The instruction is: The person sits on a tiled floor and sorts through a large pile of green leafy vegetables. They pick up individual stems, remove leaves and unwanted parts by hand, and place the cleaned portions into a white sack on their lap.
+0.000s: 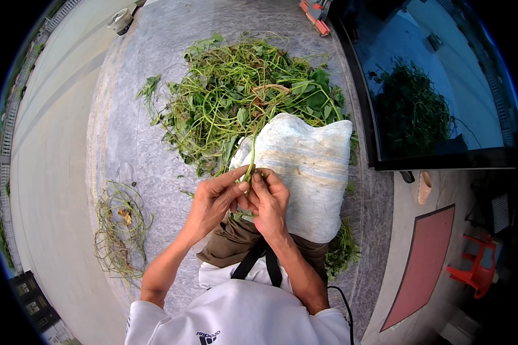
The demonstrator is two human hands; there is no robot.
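Between my two hands, above my lap, is a green leafy vine stem (pixel 252 155). My left hand (pixel 216 196) pinches it between thumb and forefinger. My right hand (pixel 267 198) meets it from the other side, its bent fingertips close against the stem; what exactly they grip is partly hidden. From my fingers the stem runs up toward a large heap of tangled green vines (pixel 224 95) on the floor. A pale striped towel (pixel 304 172) covers my thigh, to the right of my hands.
Stripped-looking stems (pixel 123 233) form a small pile at left on the grey stone floor (pixel 149 155). More greens (pixel 343 250) lie beside my right hip. A dark-framed glass panel (pixel 431 86) stands at right, with a red mat (pixel 423 263), a red plastic stool (pixel 475 263) and a bucket (pixel 120 20) farther off.
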